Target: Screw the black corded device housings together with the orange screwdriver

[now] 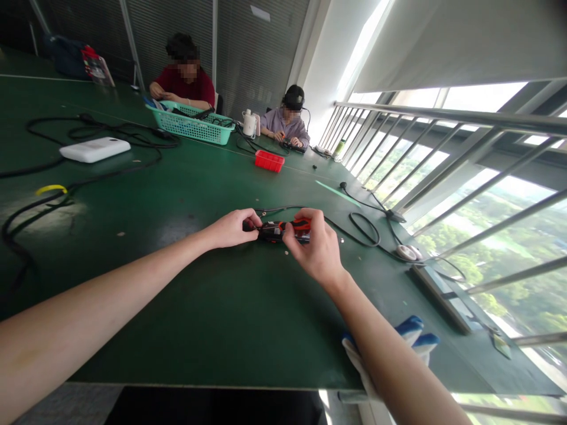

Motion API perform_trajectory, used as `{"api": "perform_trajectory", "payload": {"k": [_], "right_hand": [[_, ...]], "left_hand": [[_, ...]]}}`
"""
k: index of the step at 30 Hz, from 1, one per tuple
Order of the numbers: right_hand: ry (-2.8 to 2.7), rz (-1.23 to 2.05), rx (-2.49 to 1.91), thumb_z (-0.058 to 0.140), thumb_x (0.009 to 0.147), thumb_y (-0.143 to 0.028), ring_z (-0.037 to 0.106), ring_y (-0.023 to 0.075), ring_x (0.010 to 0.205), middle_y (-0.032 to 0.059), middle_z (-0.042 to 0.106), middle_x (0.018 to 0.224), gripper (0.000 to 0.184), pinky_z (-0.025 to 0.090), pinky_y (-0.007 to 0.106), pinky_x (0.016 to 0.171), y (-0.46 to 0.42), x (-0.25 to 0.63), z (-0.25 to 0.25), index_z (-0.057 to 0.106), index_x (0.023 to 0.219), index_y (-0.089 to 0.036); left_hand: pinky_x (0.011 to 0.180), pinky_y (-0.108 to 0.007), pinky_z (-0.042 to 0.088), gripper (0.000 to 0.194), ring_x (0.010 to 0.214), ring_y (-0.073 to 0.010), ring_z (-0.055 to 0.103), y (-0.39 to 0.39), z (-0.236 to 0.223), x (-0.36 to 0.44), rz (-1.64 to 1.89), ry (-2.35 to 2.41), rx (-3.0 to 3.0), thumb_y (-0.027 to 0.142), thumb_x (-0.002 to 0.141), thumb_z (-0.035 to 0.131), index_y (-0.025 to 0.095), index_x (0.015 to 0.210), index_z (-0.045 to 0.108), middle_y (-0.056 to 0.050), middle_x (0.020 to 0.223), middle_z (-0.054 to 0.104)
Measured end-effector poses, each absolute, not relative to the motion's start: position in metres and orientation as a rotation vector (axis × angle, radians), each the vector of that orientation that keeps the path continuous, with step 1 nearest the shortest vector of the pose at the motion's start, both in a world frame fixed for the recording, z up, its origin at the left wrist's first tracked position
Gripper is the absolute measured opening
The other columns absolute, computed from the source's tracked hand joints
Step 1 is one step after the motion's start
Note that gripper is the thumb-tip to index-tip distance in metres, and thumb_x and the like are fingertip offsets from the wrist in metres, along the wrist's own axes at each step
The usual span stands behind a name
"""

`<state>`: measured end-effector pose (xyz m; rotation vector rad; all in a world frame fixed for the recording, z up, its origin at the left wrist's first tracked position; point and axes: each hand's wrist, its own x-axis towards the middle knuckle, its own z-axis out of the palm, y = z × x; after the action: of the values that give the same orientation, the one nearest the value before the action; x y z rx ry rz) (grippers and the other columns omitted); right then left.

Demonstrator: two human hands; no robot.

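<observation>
A slim black device (pixel 271 232) with a cord behind it lies on the green table in front of me. My left hand (pixel 239 228) is closed in a pinch at its left end, thumb and fingers around the black tip. My right hand (pixel 315 241) wraps round the red-and-black handle of a screwdriver (pixel 301 225), held nearly flat over the device. The screwdriver's shaft points left toward my left fingertips. Where its tip meets the device is too small to make out. Small light bits lie on the table close by.
A red bin (pixel 269 161) and a teal basket (pixel 195 125) stand farther back. Black cables (pixel 367 236) run along the right, near the railing. Blue-and-white gloves (pixel 411 333) lie partly under my right forearm. A white box (pixel 95 149) is at left. Two people sit across the table.
</observation>
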<state>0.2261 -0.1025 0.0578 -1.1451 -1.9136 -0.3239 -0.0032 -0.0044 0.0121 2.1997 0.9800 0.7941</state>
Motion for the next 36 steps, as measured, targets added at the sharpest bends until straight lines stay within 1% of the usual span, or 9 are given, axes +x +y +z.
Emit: {"api": "perform_trajectory", "payload": {"k": [9, 13, 17, 23, 26, 28, 31, 33, 36], "right_hand": [[-1.988, -0.544, -1.125, 0.056, 0.1, -0.033, 0.063, 0.017, 0.071, 0.0027, 0.068, 0.083, 0.013, 0.047, 0.03, 0.068, -0.103, 0.223, 0.062, 0.055, 0.105, -0.022], [-1.977, -0.571, -1.126, 0.056, 0.099, -0.032, 0.064, 0.0181, 0.074, 0.0035, 0.069, 0.088, 0.013, 0.048, 0.031, 0.07, -0.104, 0.222, 0.063, 0.053, 0.107, -0.022], [-2.012, -0.567, -1.1, 0.055, 0.099, -0.03, 0.063, 0.0186, 0.074, 0.0028, 0.067, 0.085, 0.011, 0.048, 0.031, 0.071, -0.105, 0.22, 0.064, 0.053, 0.107, -0.023], [-2.078, -0.499, -1.044, 0.055, 0.094, -0.022, 0.063, 0.0214, 0.085, 0.0071, 0.067, 0.099, 0.019, 0.051, 0.035, 0.078, -0.109, 0.218, 0.067, 0.053, 0.113, -0.021], [-2.076, -0.548, -1.045, 0.057, 0.097, -0.027, 0.061, 0.0198, 0.077, 0.0039, 0.066, 0.087, 0.014, 0.049, 0.034, 0.073, -0.109, 0.219, 0.067, 0.055, 0.11, -0.022], [-2.049, -0.546, -1.066, 0.057, 0.098, -0.029, 0.062, 0.0192, 0.075, 0.0029, 0.066, 0.084, 0.016, 0.049, 0.033, 0.073, -0.108, 0.22, 0.067, 0.054, 0.113, -0.022], [-2.028, -0.482, -1.06, 0.058, 0.097, -0.028, 0.066, 0.0211, 0.085, 0.0063, 0.069, 0.097, 0.025, 0.051, 0.034, 0.078, -0.106, 0.221, 0.064, 0.049, 0.12, -0.021], [-2.023, -0.468, -1.042, 0.059, 0.096, -0.03, 0.066, 0.0205, 0.083, 0.0064, 0.069, 0.098, 0.024, 0.052, 0.034, 0.077, -0.105, 0.222, 0.063, 0.049, 0.116, -0.022], [-1.92, -0.507, -1.053, 0.06, 0.096, -0.031, 0.063, 0.0171, 0.071, 0.0025, 0.067, 0.088, 0.014, 0.051, 0.032, 0.069, -0.104, 0.229, 0.065, 0.051, 0.105, -0.024]], "left_hand": [[0.078, -0.033, 0.052, 0.029, 0.092, -0.0222, 0.069, -0.004, 0.012, -0.003, 0.797, 0.984, 2.199, 0.039, 0.079, 0.067, 0.022, 0.103, 0.067, -0.003, 0.1, 0.073], [0.077, -0.033, 0.052, 0.029, 0.088, -0.0218, 0.069, -0.004, 0.012, -0.003, 0.805, 0.973, 2.198, 0.038, 0.079, 0.068, 0.022, 0.103, 0.067, -0.003, 0.098, 0.073], [0.078, -0.033, 0.052, 0.028, 0.092, -0.0221, 0.069, -0.004, 0.012, -0.003, 0.793, 0.977, 2.196, 0.038, 0.079, 0.068, 0.022, 0.103, 0.067, -0.003, 0.1, 0.073], [0.078, -0.033, 0.052, 0.028, 0.089, -0.0216, 0.069, -0.005, 0.013, -0.003, 0.79, 0.976, 2.197, 0.038, 0.079, 0.068, 0.022, 0.102, 0.066, -0.003, 0.098, 0.073], [0.079, -0.033, 0.052, 0.027, 0.092, -0.0221, 0.069, -0.006, 0.015, -0.003, 0.793, 0.975, 2.194, 0.036, 0.079, 0.068, 0.022, 0.102, 0.067, -0.003, 0.099, 0.073], [0.079, -0.033, 0.052, 0.028, 0.093, -0.0223, 0.068, -0.006, 0.016, -0.003, 0.789, 0.976, 2.198, 0.036, 0.079, 0.068, 0.022, 0.102, 0.067, -0.003, 0.1, 0.073], [0.079, -0.033, 0.052, 0.028, 0.092, -0.0225, 0.068, -0.006, 0.016, -0.003, 0.784, 0.973, 2.209, 0.036, 0.079, 0.067, 0.021, 0.103, 0.067, -0.004, 0.099, 0.073], [0.079, -0.033, 0.052, 0.028, 0.092, -0.0223, 0.068, -0.005, 0.015, -0.003, 0.787, 0.975, 2.21, 0.037, 0.08, 0.067, 0.021, 0.102, 0.067, -0.003, 0.1, 0.073], [0.079, -0.033, 0.052, 0.027, 0.091, -0.0218, 0.068, -0.004, 0.013, -0.003, 0.784, 0.996, 2.207, 0.037, 0.079, 0.067, 0.021, 0.102, 0.067, -0.003, 0.101, 0.073]]}}
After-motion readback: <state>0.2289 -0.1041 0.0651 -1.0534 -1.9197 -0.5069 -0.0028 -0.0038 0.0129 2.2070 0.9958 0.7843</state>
